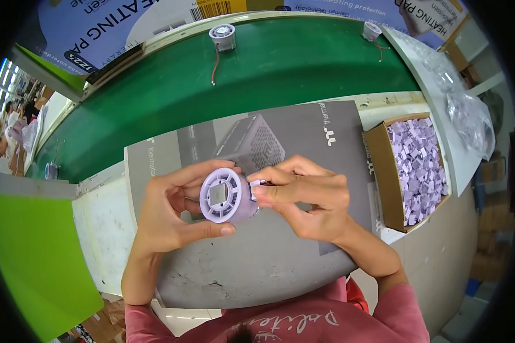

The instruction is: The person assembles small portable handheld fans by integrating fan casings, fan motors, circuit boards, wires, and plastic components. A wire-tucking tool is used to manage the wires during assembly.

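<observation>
A lavender round fan housing (226, 195) with a spoked rim and a square grey patch in its centre is held over the printed cardboard (212, 263). My left hand (174, 208) wraps round it from the left, thumb below and fingers behind. At its right side my right hand (303, 197) pinches a small lavender piece (257, 188) between thumb and forefinger. The piece sits against the housing wall; whether it is fixed there I cannot tell. A bit of dark wire shows by the right fingertips.
An open carton (392, 188) of small lavender pieces stands on the right. Beyond the cardboard runs a green conveyor belt (303, 63), carrying a wired housing (222, 38), another housing (372, 31) at far right, and one (51, 170) at left. Clear plastic bags (469, 123) lie far right.
</observation>
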`<action>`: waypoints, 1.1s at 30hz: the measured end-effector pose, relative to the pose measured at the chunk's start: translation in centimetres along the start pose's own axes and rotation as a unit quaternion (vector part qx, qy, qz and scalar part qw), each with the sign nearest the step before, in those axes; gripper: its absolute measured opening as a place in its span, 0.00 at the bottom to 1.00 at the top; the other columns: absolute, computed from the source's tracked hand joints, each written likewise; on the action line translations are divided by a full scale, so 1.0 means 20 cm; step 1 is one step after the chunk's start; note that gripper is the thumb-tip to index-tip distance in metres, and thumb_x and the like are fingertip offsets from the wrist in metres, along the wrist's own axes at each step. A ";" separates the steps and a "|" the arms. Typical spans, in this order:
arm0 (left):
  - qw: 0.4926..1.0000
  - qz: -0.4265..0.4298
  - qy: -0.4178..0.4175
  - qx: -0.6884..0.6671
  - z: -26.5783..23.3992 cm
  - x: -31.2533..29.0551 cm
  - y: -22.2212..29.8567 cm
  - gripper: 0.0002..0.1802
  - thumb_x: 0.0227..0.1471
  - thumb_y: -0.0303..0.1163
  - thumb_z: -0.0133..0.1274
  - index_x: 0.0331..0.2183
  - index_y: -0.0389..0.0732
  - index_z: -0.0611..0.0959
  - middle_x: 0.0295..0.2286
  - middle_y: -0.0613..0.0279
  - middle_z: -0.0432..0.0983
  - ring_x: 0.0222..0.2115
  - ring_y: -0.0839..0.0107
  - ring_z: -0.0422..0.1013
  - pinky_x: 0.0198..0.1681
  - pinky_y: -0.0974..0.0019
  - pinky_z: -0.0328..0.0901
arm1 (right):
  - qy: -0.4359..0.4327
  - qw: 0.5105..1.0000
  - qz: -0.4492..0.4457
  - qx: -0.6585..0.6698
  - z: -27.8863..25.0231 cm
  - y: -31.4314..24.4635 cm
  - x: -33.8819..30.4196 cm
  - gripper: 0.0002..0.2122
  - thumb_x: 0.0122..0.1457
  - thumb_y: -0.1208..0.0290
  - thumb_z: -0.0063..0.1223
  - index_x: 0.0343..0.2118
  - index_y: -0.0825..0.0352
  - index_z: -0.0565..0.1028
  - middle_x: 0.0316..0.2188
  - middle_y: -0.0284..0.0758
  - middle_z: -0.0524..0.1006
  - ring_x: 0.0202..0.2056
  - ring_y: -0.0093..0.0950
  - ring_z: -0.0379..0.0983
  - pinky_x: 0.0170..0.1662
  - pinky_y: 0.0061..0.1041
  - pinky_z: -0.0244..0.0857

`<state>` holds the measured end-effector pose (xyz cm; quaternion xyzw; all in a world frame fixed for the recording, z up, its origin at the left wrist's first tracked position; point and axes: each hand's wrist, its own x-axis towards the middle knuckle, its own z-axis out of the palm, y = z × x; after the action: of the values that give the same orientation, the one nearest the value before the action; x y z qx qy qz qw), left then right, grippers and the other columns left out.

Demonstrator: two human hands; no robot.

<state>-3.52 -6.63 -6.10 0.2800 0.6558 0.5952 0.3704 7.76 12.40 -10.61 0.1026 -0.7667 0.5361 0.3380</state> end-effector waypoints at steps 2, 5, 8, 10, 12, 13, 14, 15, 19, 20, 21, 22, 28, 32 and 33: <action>1.000 0.008 0.010 0.004 0.01 0.00 -0.01 0.41 0.28 0.19 0.71 0.50 0.31 0.76 0.43 0.55 0.78 0.42 0.69 0.76 0.41 0.66 0.75 | 0.001 1.000 -0.009 -0.002 0.00 0.01 0.00 0.09 0.41 0.87 0.64 0.28 0.70 0.82 0.31 0.43 0.82 0.28 0.28 0.74 0.29 0.22 0.70; 1.000 0.021 0.007 0.013 0.01 0.00 0.00 0.41 0.28 0.19 0.71 0.50 0.31 0.76 0.44 0.54 0.77 0.42 0.69 0.76 0.41 0.67 0.75 | -0.002 1.000 -0.024 -0.004 0.00 0.02 0.00 0.09 0.42 0.87 0.64 0.28 0.70 0.82 0.31 0.43 0.82 0.27 0.28 0.73 0.29 0.22 0.70; 0.999 0.033 0.002 0.036 0.00 0.01 0.01 0.41 0.29 0.20 0.71 0.50 0.31 0.75 0.43 0.54 0.78 0.41 0.69 0.76 0.40 0.68 0.74 | -0.022 0.999 -0.009 0.024 -0.02 0.04 0.01 0.09 0.43 0.86 0.64 0.30 0.71 0.81 0.32 0.44 0.82 0.29 0.30 0.75 0.30 0.22 0.70; 0.999 0.021 0.038 0.026 0.01 0.02 0.00 0.40 0.30 0.22 0.71 0.50 0.31 0.75 0.43 0.53 0.78 0.41 0.70 0.77 0.42 0.67 0.73 | -0.016 0.999 -0.006 0.036 -0.03 0.08 0.02 0.10 0.45 0.84 0.65 0.34 0.73 0.80 0.33 0.44 0.82 0.33 0.32 0.78 0.36 0.23 0.71; 0.996 0.054 0.045 0.051 0.01 0.01 -0.02 0.41 0.31 0.22 0.71 0.51 0.31 0.74 0.42 0.53 0.78 0.41 0.70 0.76 0.45 0.67 0.72 | 0.033 0.986 0.104 0.126 -0.01 0.01 0.05 0.11 0.46 0.83 0.65 0.35 0.73 0.80 0.34 0.44 0.82 0.33 0.31 0.79 0.40 0.25 0.71; 0.996 0.075 0.048 0.031 0.02 0.01 -0.02 0.42 0.31 0.22 0.71 0.52 0.32 0.73 0.42 0.53 0.78 0.42 0.70 0.76 0.46 0.67 0.71 | 0.044 0.978 0.137 0.150 -0.01 0.00 0.04 0.12 0.46 0.81 0.65 0.36 0.73 0.80 0.35 0.44 0.82 0.35 0.32 0.79 0.41 0.27 0.71; 0.994 0.096 0.050 0.011 0.02 0.01 -0.02 0.43 0.32 0.22 0.71 0.53 0.32 0.73 0.42 0.54 0.78 0.43 0.70 0.76 0.47 0.67 0.70 | 0.043 0.979 0.134 0.149 -0.02 0.01 0.04 0.12 0.46 0.81 0.65 0.36 0.73 0.80 0.35 0.44 0.82 0.35 0.32 0.79 0.41 0.27 0.71; 0.994 0.100 0.051 0.011 0.03 0.01 -0.02 0.43 0.32 0.22 0.71 0.53 0.32 0.73 0.42 0.54 0.78 0.43 0.70 0.76 0.47 0.67 0.70 | 0.032 0.993 0.065 0.096 -0.02 0.04 0.04 0.12 0.45 0.82 0.66 0.36 0.71 0.81 0.35 0.43 0.82 0.35 0.32 0.79 0.39 0.26 0.72; 0.996 0.076 0.041 -0.029 0.04 0.00 -0.03 0.43 0.33 0.22 0.71 0.54 0.32 0.71 0.44 0.54 0.77 0.44 0.70 0.75 0.48 0.67 0.70 | 0.029 0.999 -0.032 0.006 -0.04 0.03 0.05 0.13 0.43 0.83 0.67 0.34 0.69 0.82 0.35 0.42 0.82 0.36 0.33 0.78 0.37 0.26 0.73; 0.995 0.091 0.039 -0.013 0.05 0.00 -0.04 0.43 0.34 0.22 0.70 0.54 0.32 0.71 0.45 0.53 0.77 0.44 0.70 0.75 0.48 0.67 0.70 | 0.028 0.999 -0.035 0.006 -0.03 0.02 0.04 0.13 0.43 0.83 0.67 0.34 0.69 0.82 0.35 0.42 0.82 0.36 0.33 0.78 0.37 0.26 0.73; 0.994 0.106 0.037 0.003 0.05 0.00 -0.04 0.43 0.34 0.21 0.70 0.54 0.31 0.71 0.45 0.53 0.77 0.44 0.69 0.75 0.48 0.67 0.70 | 0.040 0.999 -0.032 -0.005 -0.03 0.01 0.03 0.12 0.42 0.84 0.66 0.34 0.69 0.82 0.35 0.42 0.82 0.36 0.32 0.78 0.37 0.26 0.73; 0.993 0.109 0.038 0.004 0.05 0.00 -0.04 0.43 0.34 0.21 0.70 0.54 0.31 0.71 0.45 0.53 0.77 0.44 0.69 0.75 0.48 0.67 0.70 | 0.053 0.998 -0.029 -0.016 -0.03 0.00 0.03 0.12 0.42 0.84 0.66 0.33 0.69 0.82 0.35 0.42 0.82 0.36 0.32 0.78 0.36 0.25 0.73; 0.991 0.126 0.031 -0.016 0.06 0.00 -0.07 0.43 0.36 0.23 0.71 0.54 0.31 0.70 0.46 0.51 0.76 0.45 0.68 0.74 0.49 0.65 0.70 | 0.062 0.998 -0.010 0.027 -0.01 0.01 0.01 0.11 0.42 0.86 0.65 0.32 0.71 0.82 0.33 0.43 0.82 0.33 0.30 0.77 0.32 0.23 0.73; 0.986 0.164 0.028 -0.008 0.05 0.02 -0.13 0.44 0.35 0.25 0.72 0.54 0.31 0.70 0.46 0.52 0.76 0.46 0.67 0.74 0.49 0.65 0.71 | 0.057 0.998 -0.014 0.008 -0.01 0.01 0.01 0.11 0.42 0.87 0.65 0.31 0.71 0.82 0.32 0.44 0.81 0.32 0.29 0.77 0.31 0.23 0.73; 0.985 0.172 0.024 0.000 0.05 0.02 -0.13 0.44 0.35 0.26 0.72 0.54 0.31 0.70 0.47 0.52 0.75 0.46 0.67 0.74 0.49 0.65 0.70 | 0.057 0.998 -0.021 0.003 -0.01 0.01 0.01 0.11 0.42 0.87 0.64 0.31 0.71 0.82 0.32 0.43 0.81 0.32 0.29 0.77 0.31 0.23 0.74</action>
<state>-2.82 -6.10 -8.84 0.3749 0.6065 0.6564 0.2464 7.56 12.64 -10.65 0.0889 -0.7420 0.5362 0.3925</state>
